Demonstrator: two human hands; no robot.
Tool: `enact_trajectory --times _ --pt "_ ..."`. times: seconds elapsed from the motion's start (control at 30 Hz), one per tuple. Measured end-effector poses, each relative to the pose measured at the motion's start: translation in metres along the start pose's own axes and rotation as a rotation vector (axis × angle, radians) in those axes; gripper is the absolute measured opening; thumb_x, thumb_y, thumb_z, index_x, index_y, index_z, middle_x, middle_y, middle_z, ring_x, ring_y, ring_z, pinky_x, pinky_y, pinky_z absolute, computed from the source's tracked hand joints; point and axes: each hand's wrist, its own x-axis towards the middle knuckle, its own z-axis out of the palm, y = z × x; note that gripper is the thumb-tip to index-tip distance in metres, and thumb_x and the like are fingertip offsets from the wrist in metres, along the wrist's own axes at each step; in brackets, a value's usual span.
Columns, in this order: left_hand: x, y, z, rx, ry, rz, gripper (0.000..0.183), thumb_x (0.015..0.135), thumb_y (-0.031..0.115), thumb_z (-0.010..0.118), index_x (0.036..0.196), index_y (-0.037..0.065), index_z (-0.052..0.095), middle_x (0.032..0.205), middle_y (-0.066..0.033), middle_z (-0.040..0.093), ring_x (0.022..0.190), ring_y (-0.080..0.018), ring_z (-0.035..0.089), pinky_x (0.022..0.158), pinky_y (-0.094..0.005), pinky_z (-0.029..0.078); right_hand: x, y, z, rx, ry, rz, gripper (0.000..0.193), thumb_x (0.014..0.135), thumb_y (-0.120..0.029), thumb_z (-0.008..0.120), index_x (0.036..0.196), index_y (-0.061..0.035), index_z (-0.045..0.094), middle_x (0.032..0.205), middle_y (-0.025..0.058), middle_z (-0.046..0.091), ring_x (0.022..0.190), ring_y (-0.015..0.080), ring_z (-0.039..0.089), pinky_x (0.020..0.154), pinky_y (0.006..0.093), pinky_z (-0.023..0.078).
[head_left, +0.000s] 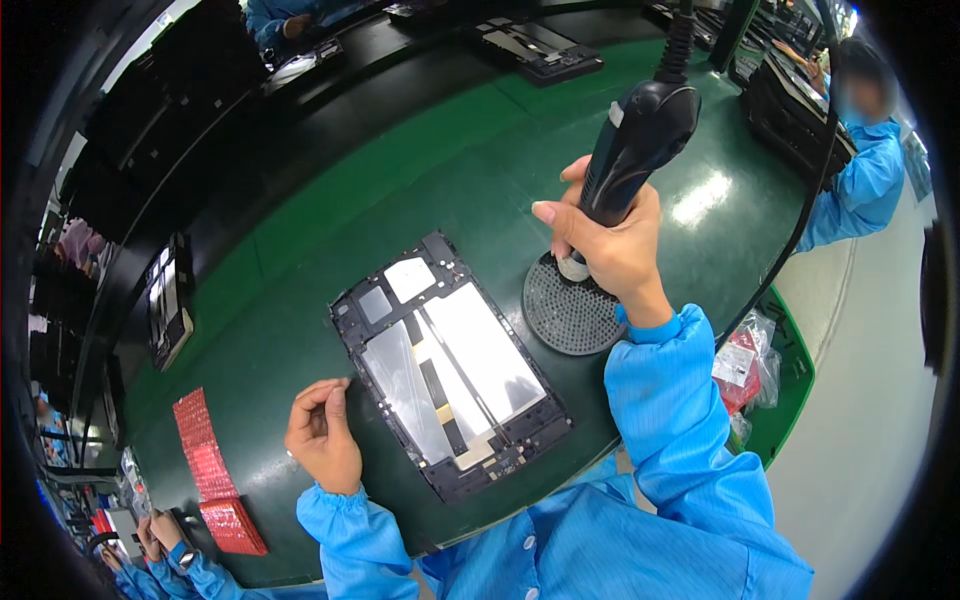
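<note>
On the left, the left hand (pixel 325 440) is just beside the long edge of the open tablet-like unit (pixel 450 370), its fingers curled with thumb and forefinger tips close together; whether they pinch something small I cannot tell. That hand would do well to stay light and off the exposed silver plates and ribbon. The unit lies flat on the green bench (pixel 300 270), inner side up, slightly turned, between the two hands. To its right, the right hand (pixel 625 250) has its fingers wrapped around the grip of a black handheld tool (pixel 645 140), thumb reaching across; a firm hold with a loose wrist should serve best, with the coiled cord (pixel 677 50) kept from dragging over the unit. The tool's lower end is over a round perforated disc (pixel 575 310); whether they touch I cannot tell. Counting from the left: two red packaging pieces, one flat strip (pixel 200 440) and one stack (pixel 235 525); one open unit between the hands, with one similar unit (pixel 168 300) further left and another (pixel 535 48) at the far edge; one disc; one tool; one green crate (pixel 792 385) at the right
</note>
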Motion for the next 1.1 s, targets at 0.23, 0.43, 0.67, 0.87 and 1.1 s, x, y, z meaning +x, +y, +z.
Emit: enact_trajectory --times 0.23,0.43,0.67,0.87,1.1 --pt "-0.002 0.000 -0.002 -0.025 -0.008 -0.212 0.011 0.082 -0.005 0.064 0.092 -0.006 0.061 0.080 -0.0125 0.066 0.068 -0.0176 0.065 0.066 -0.0261 0.053 -0.006 -0.004 -0.008 -0.076 0.021 -0.005 0.031 0.073 0.002 0.073 0.097 0.0010 0.053 0.059 0.0036 0.057 0.046 0.0109 0.053 0.044 0.0231 0.041" --pt "0.017 -0.015 0.109 -0.353 -0.392 -0.286 0.019 0.086 0.002 0.063 0.101 -0.009 0.064 0.085 -0.0129 0.067 0.073 -0.0168 0.065 0.067 -0.0251 0.051 -0.015 -0.070 -0.094 -0.377 0.243 -0.223 0.032 0.076 0.000 0.072 0.104 -0.0017 0.056 0.061 0.0003 0.056 0.049 0.0080 0.052 0.047 0.0212 0.039" --pt "0.047 -0.004 0.160 -0.448 -0.599 -0.359 0.011 0.083 0.002 0.066 0.090 -0.006 0.065 0.079 -0.0092 0.066 0.064 -0.0104 0.060 0.062 -0.0229 0.050 -0.023 -0.082 -0.120 -0.376 0.254 -0.330 0.033 0.076 0.004 0.070 0.105 0.0032 0.054 0.063 0.0044 0.057 0.049 0.0122 0.054 0.048 0.0239 0.042" --pt "0.059 -0.007 0.168 -0.297 -0.787 -0.226 0.009 0.084 0.002 0.065 0.090 -0.004 0.065 0.078 -0.0053 0.066 0.065 -0.0080 0.058 0.060 -0.0215 0.049 -0.022 -0.068 -0.123 -0.307 0.256 -0.328 0.034 0.076 0.004 0.070 0.105 0.0035 0.054 0.063 0.0055 0.058 0.049 0.0127 0.054 0.049 0.0245 0.043" --pt "0.069 -0.004 0.183 -0.159 -0.790 -0.034 0.007 0.082 0.002 0.066 0.087 -0.003 0.066 0.077 -0.0047 0.064 0.066 -0.0079 0.058 0.059 -0.0217 0.048 -0.028 -0.068 -0.105 -0.233 0.272 -0.385 0.036 0.076 0.004 0.069 0.107 0.0025 0.051 0.062 0.0067 0.057 0.049 0.0135 0.055 0.049 0.0251 0.045"
